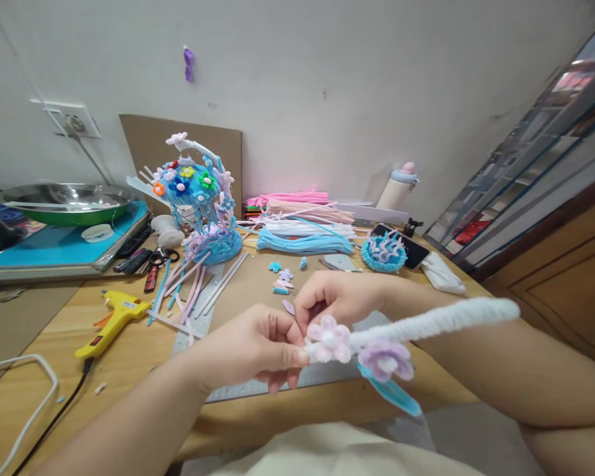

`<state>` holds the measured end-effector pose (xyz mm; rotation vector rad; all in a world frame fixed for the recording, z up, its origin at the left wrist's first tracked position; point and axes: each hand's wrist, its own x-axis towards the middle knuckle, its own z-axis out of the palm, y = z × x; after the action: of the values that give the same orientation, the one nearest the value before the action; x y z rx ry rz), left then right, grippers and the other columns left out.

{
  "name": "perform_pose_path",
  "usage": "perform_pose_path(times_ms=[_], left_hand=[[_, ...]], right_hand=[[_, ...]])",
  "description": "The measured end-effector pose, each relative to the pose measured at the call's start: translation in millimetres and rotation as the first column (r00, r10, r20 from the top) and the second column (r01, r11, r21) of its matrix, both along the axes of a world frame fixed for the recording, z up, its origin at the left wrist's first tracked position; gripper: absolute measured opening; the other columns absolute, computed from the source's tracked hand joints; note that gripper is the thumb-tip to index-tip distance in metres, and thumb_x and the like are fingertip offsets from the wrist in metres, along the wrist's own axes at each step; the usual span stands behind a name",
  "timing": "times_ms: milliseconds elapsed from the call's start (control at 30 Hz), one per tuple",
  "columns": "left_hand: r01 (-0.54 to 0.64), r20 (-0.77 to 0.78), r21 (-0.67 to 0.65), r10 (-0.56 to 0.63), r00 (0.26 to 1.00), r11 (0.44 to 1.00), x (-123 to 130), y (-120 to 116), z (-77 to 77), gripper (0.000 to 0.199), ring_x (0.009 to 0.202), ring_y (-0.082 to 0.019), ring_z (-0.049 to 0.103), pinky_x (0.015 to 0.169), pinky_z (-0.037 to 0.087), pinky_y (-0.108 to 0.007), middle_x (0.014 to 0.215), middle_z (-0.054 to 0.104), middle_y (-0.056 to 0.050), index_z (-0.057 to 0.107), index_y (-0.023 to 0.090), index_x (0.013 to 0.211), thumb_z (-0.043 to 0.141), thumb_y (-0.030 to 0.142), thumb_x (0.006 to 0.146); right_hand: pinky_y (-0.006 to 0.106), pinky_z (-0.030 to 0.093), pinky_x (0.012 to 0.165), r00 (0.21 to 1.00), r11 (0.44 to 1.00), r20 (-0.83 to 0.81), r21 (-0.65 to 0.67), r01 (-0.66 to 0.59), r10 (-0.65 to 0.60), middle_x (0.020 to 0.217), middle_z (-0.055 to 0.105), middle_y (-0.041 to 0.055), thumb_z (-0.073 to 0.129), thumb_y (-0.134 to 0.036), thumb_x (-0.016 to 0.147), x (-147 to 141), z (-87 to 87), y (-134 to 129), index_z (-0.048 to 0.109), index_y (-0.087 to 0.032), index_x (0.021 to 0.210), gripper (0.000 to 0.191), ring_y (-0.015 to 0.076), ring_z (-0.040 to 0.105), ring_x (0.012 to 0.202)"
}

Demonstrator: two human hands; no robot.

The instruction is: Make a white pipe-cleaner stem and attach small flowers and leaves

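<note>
A thick rod wrapped in fuzzy white pipe cleaner (441, 320) stretches to the right in front of me. My left hand (265, 347) pinches its left end between thumb and fingers. A pale pink flower (330, 338) with a white centre sits close to that end. Beyond it are a lilac flower (387, 360) and a blue leaf loop (391, 391) hanging below the rod. My right hand (330, 301) is closed just above and behind the pink flower, fingertips beside the left hand's; what they pinch is hidden.
A blue flower-covered pipe-cleaner piece (198, 192) stands at the back. Near it lie pipe-cleaner bundles (305, 241), loose small flowers (286, 275), scissors (164, 255) and a round blue piece (384, 252). A yellow glue gun (114, 317) with its cord lies left.
</note>
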<state>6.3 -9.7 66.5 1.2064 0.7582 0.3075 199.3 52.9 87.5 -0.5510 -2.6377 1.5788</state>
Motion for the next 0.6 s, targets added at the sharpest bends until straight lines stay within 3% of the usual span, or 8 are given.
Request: perform_pose_path(times_ms=[100,233,367,500,567,600], left_hand=[[0.074,-0.110,0.111,-0.062,0.992,0.991,1,-3,-1.2,0.025,0.045,-0.009,0.049,0.047,0.038,-0.020,0.056,0.059,0.001,0.061,0.015,0.067,0.062,0.039,0.072],[0.132,-0.243,0.267,-0.066,0.968,0.955,5,-6,-11.9,0.029,0.046,-0.010,0.048,0.048,0.037,-0.021,0.055,0.060,0.000,0.061,0.016,0.060,0.056,0.041,0.075],[0.135,-0.321,0.456,0.021,0.947,0.880,9,-10,-18.9,0.028,0.048,-0.011,0.046,0.048,0.033,-0.022,0.054,0.056,0.001,0.061,0.017,0.057,0.051,0.034,0.077],[0.080,-0.318,0.595,0.143,0.937,0.799,14,-11,-26.0,0.025,0.050,-0.012,0.045,0.048,0.029,-0.023,0.054,0.054,0.000,0.059,0.018,0.057,0.047,0.026,0.077],[0.020,-0.289,0.653,0.224,0.931,0.757,16,-9,-33.4,0.024,0.050,-0.013,0.044,0.047,0.027,-0.024,0.052,0.053,0.000,0.059,0.018,0.055,0.048,0.022,0.075],[-0.039,-0.259,0.661,0.276,0.925,0.749,17,-7,-37.9,0.022,0.050,-0.013,0.044,0.047,0.026,-0.024,0.052,0.053,0.000,0.059,0.018,0.054,0.049,0.020,0.073]], right_hand=[[0.015,0.036,0.053,0.992,0.954,0.092,0.277,-0.114,0.092,0.066,0.062,-0.0008,0.059,-0.024,0.079,-6,13.0,-2,0.066,-0.012,0.081,0.014,0.0071,0.052,0.058],[0.018,0.028,0.048,0.956,0.780,0.283,0.579,-0.239,0.083,0.061,0.063,-0.0045,0.065,-0.027,0.072,-15,25.5,-11,0.068,-0.021,0.074,0.007,0.0071,0.048,0.052],[0.022,0.022,0.047,0.913,0.636,0.400,0.687,-0.351,0.072,0.061,0.064,-0.0045,0.063,-0.029,0.071,-25,33.6,-19,0.068,-0.026,0.072,0.006,0.0094,0.046,0.049],[0.025,0.023,0.046,0.838,0.507,0.546,0.726,-0.465,-0.014,0.054,0.063,-0.0013,0.064,-0.023,0.068,-38,37.2,-21,0.067,-0.023,0.060,0.009,0.0115,0.047,0.044],[0.026,0.025,0.046,0.809,0.471,0.587,0.722,-0.506,-0.031,0.046,0.059,-0.0004,0.066,-0.017,0.064,-45,34.1,-20,0.064,-0.020,0.050,0.014,0.0125,0.047,0.041],[0.026,0.026,0.046,0.823,0.482,0.565,0.740,-0.469,-0.067,0.041,0.056,-0.0007,0.067,-0.015,0.060,-48,30.6,-19,0.062,-0.020,0.045,0.017,0.0129,0.047,0.040]])
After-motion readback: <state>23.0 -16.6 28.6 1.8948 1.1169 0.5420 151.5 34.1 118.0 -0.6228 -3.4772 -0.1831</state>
